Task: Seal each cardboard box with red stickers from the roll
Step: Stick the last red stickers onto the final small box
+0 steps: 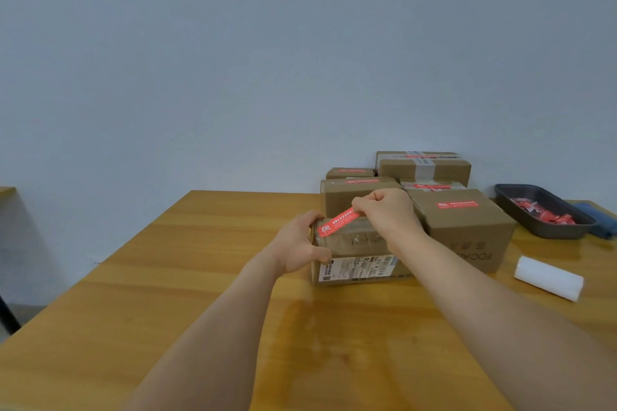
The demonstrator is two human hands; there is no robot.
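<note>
Wood table [167, 294]: sealed boxes [462, 220] stacked at the far right, white sticker roll [549, 278] lying near the right edge. Small cardboard box [357, 252] sits front-center, left hand [300, 245] clamped around its left end. Right hand [389, 213] pinches a red sticker [338, 222], near end touching box top, far end lifted.

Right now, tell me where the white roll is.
In the head view the white roll lies on its side on the wooden table, right of the right forearm, in front of the big cardboard box and nearer than the dark tray.
</note>
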